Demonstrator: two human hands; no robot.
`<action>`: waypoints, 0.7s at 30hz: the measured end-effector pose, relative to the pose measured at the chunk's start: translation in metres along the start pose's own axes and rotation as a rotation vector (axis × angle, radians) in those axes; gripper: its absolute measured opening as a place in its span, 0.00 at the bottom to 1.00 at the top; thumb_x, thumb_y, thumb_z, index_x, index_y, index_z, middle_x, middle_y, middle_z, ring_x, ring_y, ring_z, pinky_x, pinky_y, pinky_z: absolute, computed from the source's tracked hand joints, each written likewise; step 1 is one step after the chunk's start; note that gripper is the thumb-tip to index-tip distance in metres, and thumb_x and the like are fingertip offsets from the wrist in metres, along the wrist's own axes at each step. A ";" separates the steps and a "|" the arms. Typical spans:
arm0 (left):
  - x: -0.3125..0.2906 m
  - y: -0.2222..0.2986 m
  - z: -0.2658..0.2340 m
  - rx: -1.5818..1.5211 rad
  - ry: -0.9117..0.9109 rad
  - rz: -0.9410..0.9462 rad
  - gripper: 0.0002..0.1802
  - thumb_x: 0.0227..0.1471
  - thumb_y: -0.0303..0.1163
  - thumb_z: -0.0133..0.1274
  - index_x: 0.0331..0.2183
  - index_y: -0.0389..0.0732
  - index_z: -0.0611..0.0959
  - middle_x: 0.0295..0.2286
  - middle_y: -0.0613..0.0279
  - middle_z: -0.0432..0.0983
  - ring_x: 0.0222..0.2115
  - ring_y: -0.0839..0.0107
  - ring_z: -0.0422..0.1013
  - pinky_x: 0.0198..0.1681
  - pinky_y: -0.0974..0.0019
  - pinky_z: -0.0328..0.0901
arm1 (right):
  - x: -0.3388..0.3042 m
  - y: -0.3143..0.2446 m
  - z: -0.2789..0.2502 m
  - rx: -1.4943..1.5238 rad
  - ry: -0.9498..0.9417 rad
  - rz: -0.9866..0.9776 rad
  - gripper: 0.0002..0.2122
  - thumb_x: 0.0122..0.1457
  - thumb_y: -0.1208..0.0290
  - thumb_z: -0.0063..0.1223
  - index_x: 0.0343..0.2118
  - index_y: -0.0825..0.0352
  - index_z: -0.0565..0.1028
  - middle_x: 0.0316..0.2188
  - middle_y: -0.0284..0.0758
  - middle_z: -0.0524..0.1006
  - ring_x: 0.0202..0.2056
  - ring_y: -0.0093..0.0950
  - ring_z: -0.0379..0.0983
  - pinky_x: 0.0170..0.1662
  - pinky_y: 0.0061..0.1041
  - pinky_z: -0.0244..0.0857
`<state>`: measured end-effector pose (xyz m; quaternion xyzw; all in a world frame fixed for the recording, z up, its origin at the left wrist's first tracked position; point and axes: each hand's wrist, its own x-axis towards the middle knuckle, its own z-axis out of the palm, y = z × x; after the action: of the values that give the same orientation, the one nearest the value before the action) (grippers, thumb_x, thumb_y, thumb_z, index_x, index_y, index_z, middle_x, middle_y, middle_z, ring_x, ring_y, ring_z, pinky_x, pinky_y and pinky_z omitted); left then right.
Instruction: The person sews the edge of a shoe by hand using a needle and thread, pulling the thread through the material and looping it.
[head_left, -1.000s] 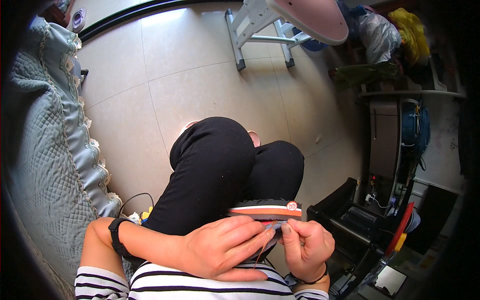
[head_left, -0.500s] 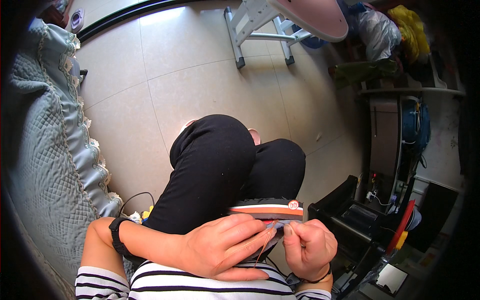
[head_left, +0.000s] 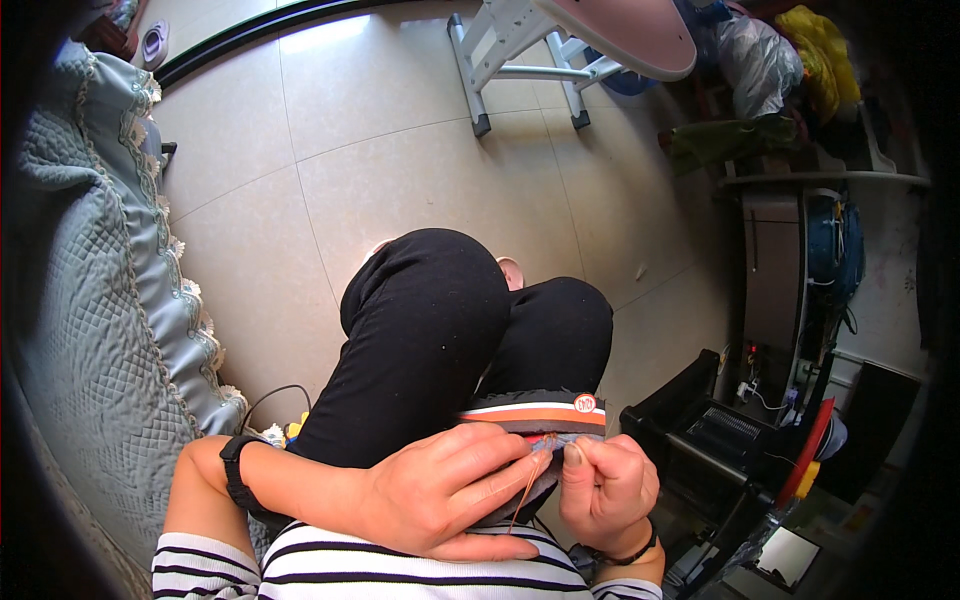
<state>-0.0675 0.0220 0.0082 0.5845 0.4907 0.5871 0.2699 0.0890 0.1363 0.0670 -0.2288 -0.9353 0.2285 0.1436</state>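
Observation:
Across my lap lies a striped sole (head_left: pixel 535 413), dark grey with orange and white bands and a round badge at its right end. It looks like part of a slipper, with greyish-blue fabric along its near side. My left hand (head_left: pixel 440 490) lies over it, its fingers closed on the near edge. Brown-orange thread (head_left: pixel 526 490) runs up past those fingers to the fabric. Close to the right end, my right hand (head_left: pixel 608 490) is closed in a pinch at the fabric's edge. What sits between its thumb and forefinger is too small to make out.
A quilted blue-grey cover (head_left: pixel 100 280) with a lace frill is on the left. A pink-seated stool (head_left: pixel 630 35) stands on the tiled floor ahead. To the right are a black metal frame (head_left: pixel 700 440) and a dark cabinet (head_left: pixel 772 270).
My right hand has shifted slightly left and up against the fabric, its fingertips nearer to my left fingers. My left hand and the sole have hardly moved.

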 end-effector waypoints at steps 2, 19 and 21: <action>0.000 -0.001 0.000 0.008 0.001 -0.006 0.38 0.40 0.50 0.63 0.43 0.25 0.76 0.36 0.46 0.73 0.35 0.57 0.72 0.39 0.62 0.68 | -0.005 0.003 0.006 0.035 0.021 0.035 0.11 0.49 0.81 0.61 0.33 0.71 0.71 0.19 0.34 0.74 0.15 0.28 0.68 0.21 0.24 0.63; 0.002 -0.001 0.001 -0.020 -0.005 -0.015 0.37 0.39 0.49 0.64 0.43 0.27 0.77 0.35 0.47 0.74 0.34 0.57 0.72 0.38 0.62 0.68 | -0.010 0.005 0.005 0.134 0.063 0.105 0.11 0.49 0.80 0.62 0.32 0.70 0.70 0.16 0.33 0.72 0.13 0.26 0.65 0.18 0.23 0.59; 0.002 -0.001 0.001 -0.017 -0.004 -0.022 0.36 0.39 0.48 0.64 0.43 0.28 0.77 0.36 0.47 0.74 0.34 0.57 0.72 0.39 0.62 0.68 | -0.006 0.005 0.004 0.093 0.056 0.043 0.11 0.48 0.81 0.62 0.32 0.70 0.71 0.16 0.33 0.71 0.13 0.27 0.65 0.18 0.23 0.59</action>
<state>-0.0668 0.0240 0.0081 0.5780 0.4915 0.5871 0.2823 0.0946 0.1355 0.0606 -0.2483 -0.9141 0.2684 0.1755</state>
